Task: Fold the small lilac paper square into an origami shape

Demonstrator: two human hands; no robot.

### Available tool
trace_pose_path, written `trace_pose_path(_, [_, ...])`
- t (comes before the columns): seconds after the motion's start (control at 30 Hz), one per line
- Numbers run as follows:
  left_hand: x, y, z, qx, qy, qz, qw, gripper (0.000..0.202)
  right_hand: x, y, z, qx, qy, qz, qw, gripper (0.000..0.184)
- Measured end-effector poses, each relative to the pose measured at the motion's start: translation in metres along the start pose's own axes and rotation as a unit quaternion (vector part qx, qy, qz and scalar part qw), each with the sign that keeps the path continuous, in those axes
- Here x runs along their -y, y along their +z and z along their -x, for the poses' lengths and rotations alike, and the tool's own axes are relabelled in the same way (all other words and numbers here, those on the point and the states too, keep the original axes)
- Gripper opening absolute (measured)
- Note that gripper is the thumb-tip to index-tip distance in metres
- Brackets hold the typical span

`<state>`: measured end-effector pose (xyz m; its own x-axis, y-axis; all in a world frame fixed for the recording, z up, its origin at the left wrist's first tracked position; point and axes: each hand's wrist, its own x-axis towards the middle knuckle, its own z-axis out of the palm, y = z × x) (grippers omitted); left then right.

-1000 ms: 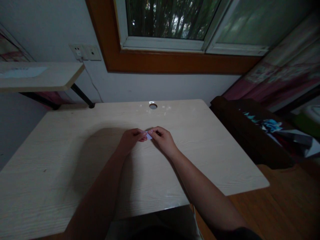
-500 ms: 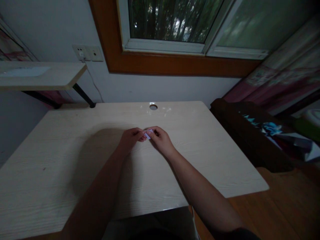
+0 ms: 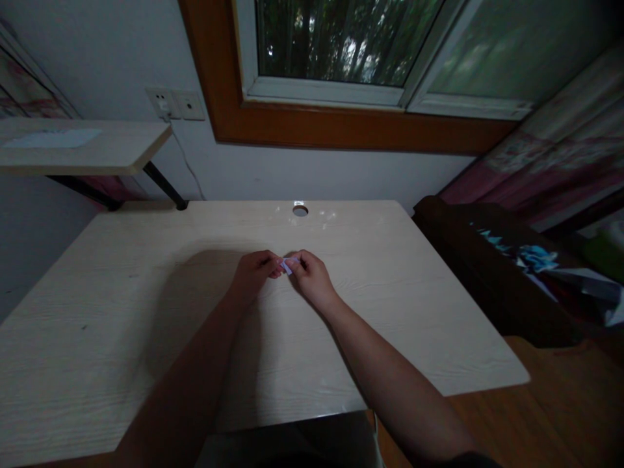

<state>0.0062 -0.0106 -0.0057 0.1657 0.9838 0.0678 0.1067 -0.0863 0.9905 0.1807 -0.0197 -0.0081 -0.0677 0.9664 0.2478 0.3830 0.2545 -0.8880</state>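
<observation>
Small pale paper (image 3: 288,267), between hands, over desk (image 3: 390,305): probably light, thin, easily creased; edges likely best hold. Left hand (image 3: 253,272): fingers curled, thumb pinching near side edge. Right hand (image 3: 312,274): thumb and fingers closed on opposite side. Beyond: desk hole (image 3: 300,211), window (image 3: 336,45).

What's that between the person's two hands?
A small pale piece, perhaps folded paper, pinched by both the left hand and the right hand. The head view shows it, partly covered by the grip.
</observation>
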Motion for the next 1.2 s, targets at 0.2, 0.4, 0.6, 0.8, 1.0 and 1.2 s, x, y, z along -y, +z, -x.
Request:
trace_pose_path(0.2, [-0.001, -0.002, 0.000, -0.018, -0.006, -0.017, 1.000, 0.025, -0.002, -0.001, -0.002, 0.000, 0.032, -0.046, 0.998, 0.021])
trace_pose_path(0.4, [0.000, -0.003, -0.001, -0.048, -0.023, 0.016, 0.998, 0.024, -0.010, 0.001, -0.006, -0.003, 0.097, -0.197, 0.976, 0.024])
trace_pose_path(0.6, [0.000, -0.002, 0.000, -0.059, -0.027, 0.054, 0.996, 0.026, -0.009, 0.000, -0.006, -0.024, 0.111, -0.249, 0.962, 0.026])
trace_pose_path(0.8, [-0.003, -0.011, -0.002, -0.115, -0.017, 0.102, 0.988, 0.024, -0.004, -0.003, -0.006, -0.064, 0.103, -0.266, 0.956, 0.021])
trace_pose_path(1.0, [-0.005, -0.010, -0.001, -0.085, -0.013, 0.080, 0.993, 0.024, -0.003, -0.003, -0.007, -0.090, 0.088, -0.277, 0.953, 0.029])
trace_pose_path(1.2, [-0.008, -0.007, 0.001, -0.045, -0.003, 0.019, 0.999, 0.026, -0.005, -0.003, -0.005, -0.017, 0.078, -0.239, 0.968, 0.039])
